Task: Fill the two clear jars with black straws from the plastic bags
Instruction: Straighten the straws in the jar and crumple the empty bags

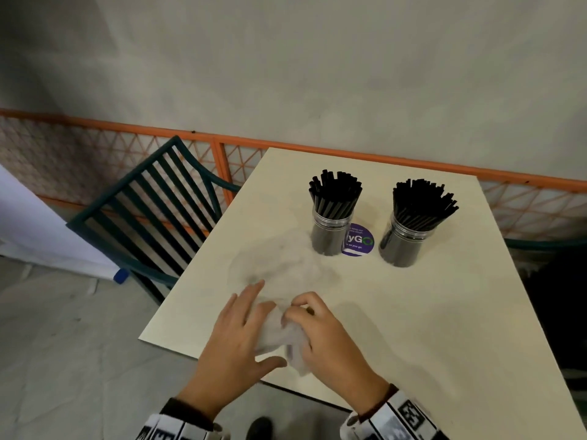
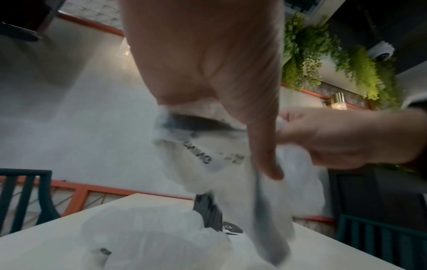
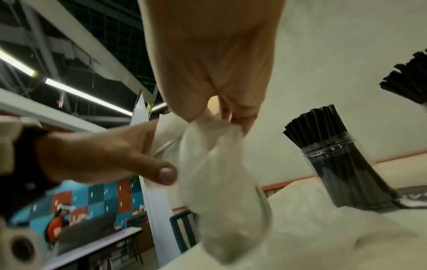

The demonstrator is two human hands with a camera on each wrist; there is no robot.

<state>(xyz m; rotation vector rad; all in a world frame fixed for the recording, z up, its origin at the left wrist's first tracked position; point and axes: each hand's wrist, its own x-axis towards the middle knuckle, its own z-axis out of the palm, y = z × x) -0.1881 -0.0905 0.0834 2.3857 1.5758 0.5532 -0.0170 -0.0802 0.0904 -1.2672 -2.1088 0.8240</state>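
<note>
Here, head view: both jars stand at the far half of the desk (image 1: 413,312), the left jar (image 1: 330,233) and right jar (image 1: 403,242) each packed with black straws (image 1: 422,201) fanning above the rim. A round purple sticker (image 1: 359,239) lies between them. An empty bag (image 1: 279,262) lies flat just in front of the left jar. At the near edge the left hand (image 1: 235,338) rests flat-fingered against a crumpled bag (image 1: 279,331); the right hand (image 1: 330,338) has its grip pinched on the same bag.

Left wrist view: the crumpled bag (image 2: 208,155) hangs limp from the thumb, printed lettering visible, blurred.

Right wrist view: right fingers (image 3: 240,117) bunch the film at its top; the bag (image 3: 219,173) sags below, apparently empty.

Judgement: filling looks complete. The film is very light, soft, slippery, with no stiffness; best taken by a gathered bunch, not an edge. The jars are top-heavy with straws, so hold them low on the wall.
</note>
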